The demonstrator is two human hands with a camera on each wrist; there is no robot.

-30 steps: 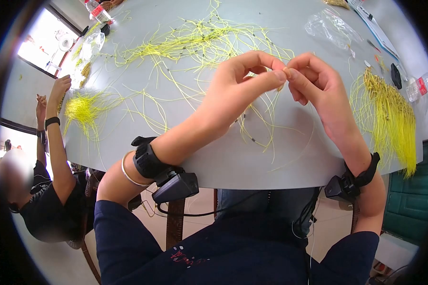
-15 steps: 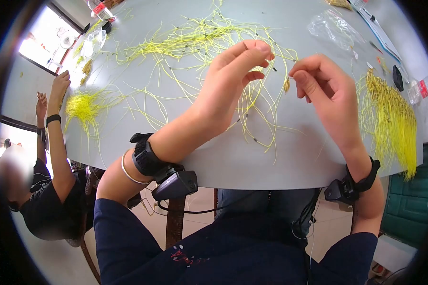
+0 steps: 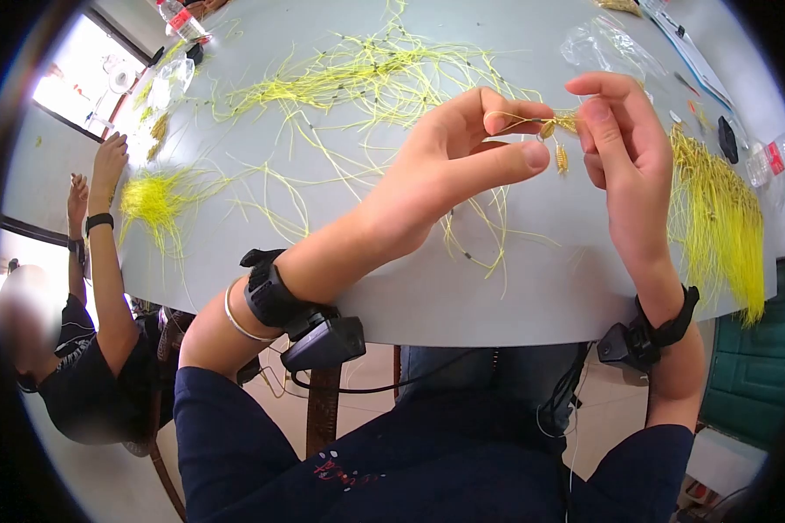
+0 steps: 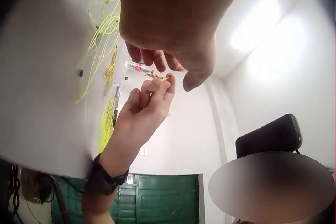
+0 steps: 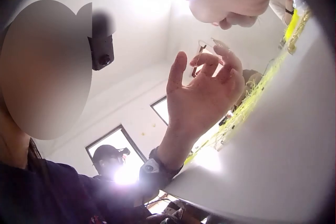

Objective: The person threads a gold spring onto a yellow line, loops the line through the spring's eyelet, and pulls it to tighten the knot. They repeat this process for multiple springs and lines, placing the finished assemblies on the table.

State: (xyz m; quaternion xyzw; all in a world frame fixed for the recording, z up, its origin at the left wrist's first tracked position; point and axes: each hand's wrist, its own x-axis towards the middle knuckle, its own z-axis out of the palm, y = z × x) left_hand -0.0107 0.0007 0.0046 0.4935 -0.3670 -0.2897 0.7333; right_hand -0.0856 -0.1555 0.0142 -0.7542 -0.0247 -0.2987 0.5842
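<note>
Both hands are raised above the grey round table (image 3: pixel 462 296). My left hand (image 3: pixel 484 139) pinches one end of a thin yellow wire (image 3: pixel 519 116) at its curled index finger, with the thumb stretched out below. My right hand (image 3: pixel 615 122) pinches the other end, where small gold springs (image 3: pixel 560 157) hang. The left wrist view shows the right hand (image 4: pixel 149 103) holding a spring (image 4: pixel 156 77) at its fingertips. From the right wrist, the left hand (image 5: pixel 210 92) appears with the wire (image 5: pixel 206 43) above its fingers.
Loose yellow wires (image 3: pixel 366 78) sprawl across the table's far half. A thick yellow bundle (image 3: pixel 720 218) lies at the right edge and a smaller pile (image 3: pixel 153 196) at the left. A plastic bag (image 3: pixel 606 48), water bottles (image 3: pixel 772 157) and another person's arm (image 3: pixel 105 253) ring the table.
The hands parted, then came together again higher and further right. A wire with springs now stretches between them above the table.
</note>
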